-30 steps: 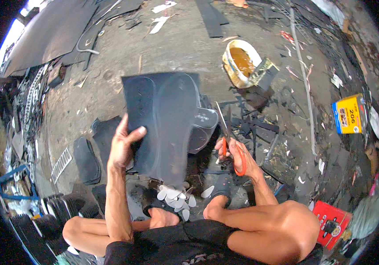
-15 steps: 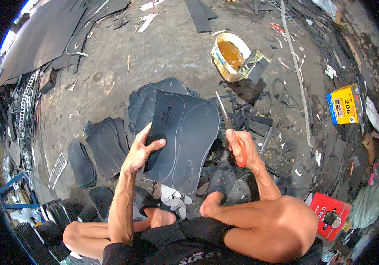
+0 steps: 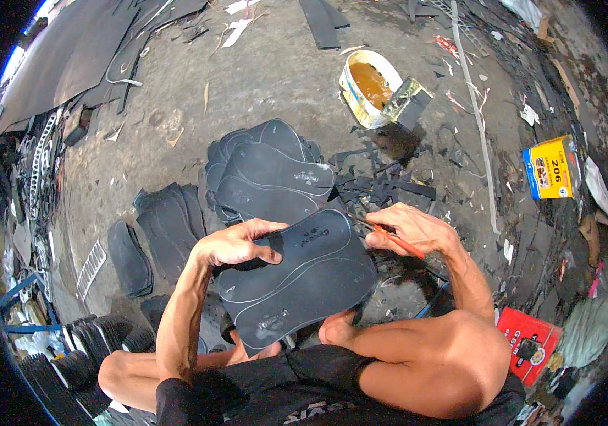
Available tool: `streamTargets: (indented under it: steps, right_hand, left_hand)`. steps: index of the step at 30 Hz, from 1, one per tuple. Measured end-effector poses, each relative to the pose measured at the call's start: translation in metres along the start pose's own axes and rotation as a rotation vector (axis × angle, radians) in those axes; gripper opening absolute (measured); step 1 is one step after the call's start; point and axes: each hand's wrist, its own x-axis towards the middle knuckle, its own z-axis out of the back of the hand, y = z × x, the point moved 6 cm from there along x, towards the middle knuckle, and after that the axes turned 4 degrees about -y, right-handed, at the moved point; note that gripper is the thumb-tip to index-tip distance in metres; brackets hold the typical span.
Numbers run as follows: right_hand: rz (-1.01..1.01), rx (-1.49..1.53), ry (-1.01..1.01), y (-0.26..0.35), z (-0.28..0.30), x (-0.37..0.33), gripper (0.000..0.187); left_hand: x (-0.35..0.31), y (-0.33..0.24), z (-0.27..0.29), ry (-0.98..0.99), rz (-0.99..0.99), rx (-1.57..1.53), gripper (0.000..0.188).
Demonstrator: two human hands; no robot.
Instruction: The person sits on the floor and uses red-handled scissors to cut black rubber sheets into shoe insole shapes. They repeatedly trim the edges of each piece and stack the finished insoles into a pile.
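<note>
My left hand grips the upper left edge of a black rubber sheet, thumb on top and fingers partly hidden. Two sole outlines are drawn on the sheet in pale lines. In my right hand is a pair of scissors with orange handles. Their blades meet the sheet's upper right edge; how far they are apart is hard to see. Just beyond the sheet lies a pile of similar black sheets with sole outlines.
Black offcuts litter the floor beyond my right hand. A white tub of amber liquid stands further off. At left are cut black soles and more sheets. A yellow can and a red box sit at right.
The sheet has been turned and lowered toward my lap, uncovering the pile behind it. My right hand has brought the scissors from beside the sheet to its edge.
</note>
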Motion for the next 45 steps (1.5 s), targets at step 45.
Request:
streamTargets:
  steps: [45]
  right_hand:
    - [-0.615, 0.578, -0.322, -0.049, -0.057, -0.017, 0.068]
  left_hand:
    - [0.005, 0.031, 0.000, -0.958, -0.144, -0.439, 0.041]
